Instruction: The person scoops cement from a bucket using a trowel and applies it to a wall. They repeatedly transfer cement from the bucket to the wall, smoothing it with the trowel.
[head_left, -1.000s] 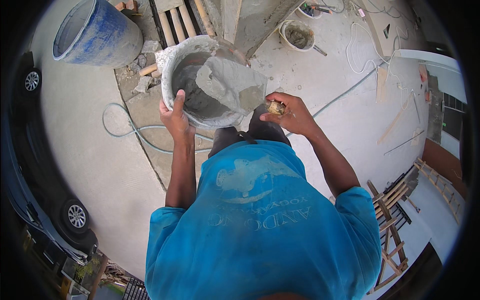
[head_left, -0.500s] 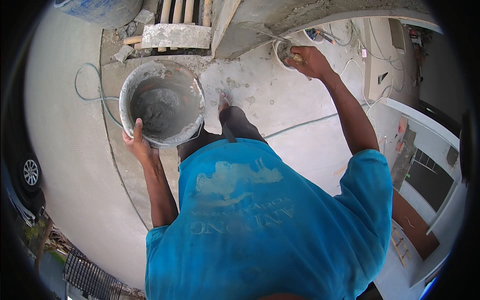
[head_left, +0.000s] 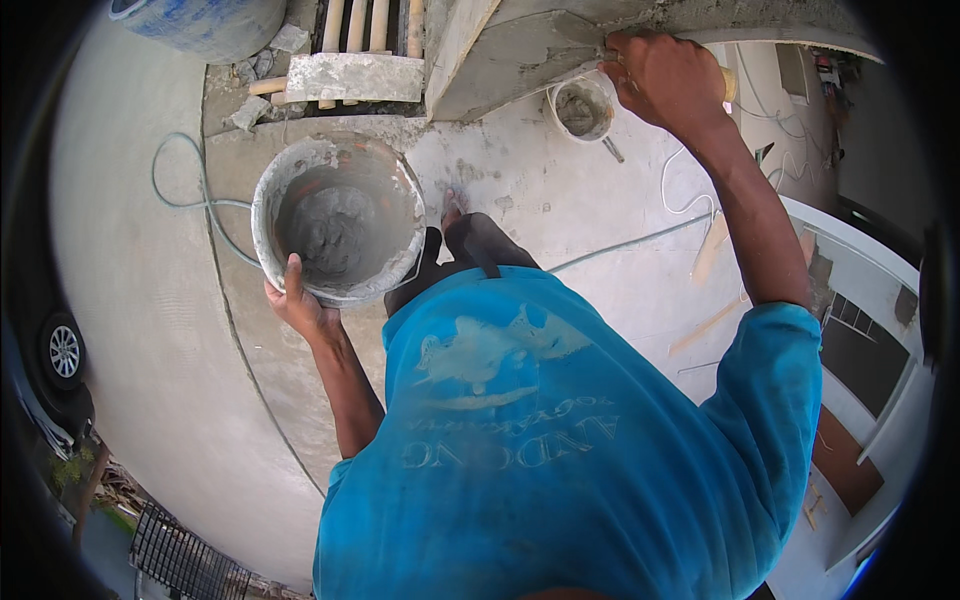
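Grey wall (head_left: 500,76) faces the outstretched right hand (head_left: 668,80).

The left hand (head_left: 300,310) grips, thumb (head_left: 293,275) pointing forward, and the right hand (head_left: 668,85) is curled, its arm (head_left: 757,225) stretched forward.

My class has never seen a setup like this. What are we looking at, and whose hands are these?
There is no machine: these are the bare hands of a person in a blue shirt. The view comes from a wide fisheye camera on the head, looking down, so straight edges bend. The left hand has a smeared bucket in its grip, with grey mix inside. The right hand, beside a grey concrete surface, holds a tan-handled tool; its blade is hard to make out. On the floor are a smaller pale bucket and a looped hose.
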